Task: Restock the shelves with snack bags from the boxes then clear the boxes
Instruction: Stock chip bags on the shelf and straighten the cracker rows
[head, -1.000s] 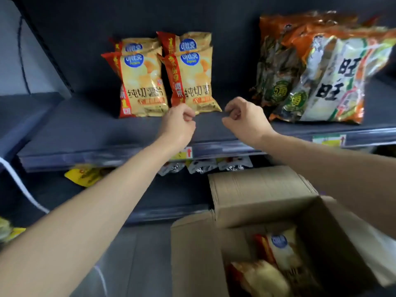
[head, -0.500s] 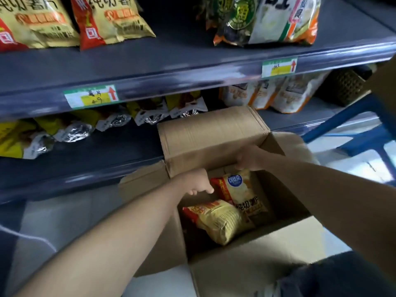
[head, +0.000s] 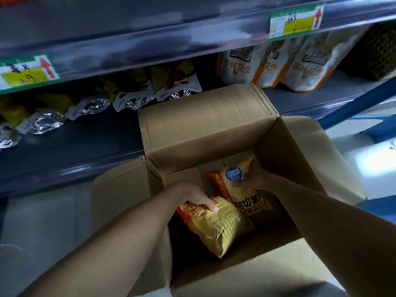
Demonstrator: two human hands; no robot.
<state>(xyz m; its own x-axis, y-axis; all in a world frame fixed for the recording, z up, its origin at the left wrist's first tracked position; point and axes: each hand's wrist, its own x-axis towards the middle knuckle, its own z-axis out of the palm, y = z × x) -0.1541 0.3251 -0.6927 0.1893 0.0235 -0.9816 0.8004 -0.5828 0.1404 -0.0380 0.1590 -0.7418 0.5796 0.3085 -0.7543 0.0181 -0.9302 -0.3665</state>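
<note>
dark grey-blue metal shelving fills the top: an upper shelf (head: 150,37) with a shiny front, and a lower shelf (head: 85,144) in shadow beneath it. two green and yellow price tags with red arrows sit on the upper front, one left (head: 27,71), one right (head: 296,20). the pale glossy floor (head: 372,161) catches a bright glare at right, where a blue bar (head: 353,108) slants. a dark woven basket (head: 377,54) stands far right.

The right hand (head: 252,180) is largely hidden behind the upper chip bag (head: 233,179), so its grip cannot be made out. The price label (head: 25,71) at the left edge is cut off and its writing is blurred. The floor of the box (head: 203,125) under the lower bag (head: 216,226) is lost in shadow.
</note>
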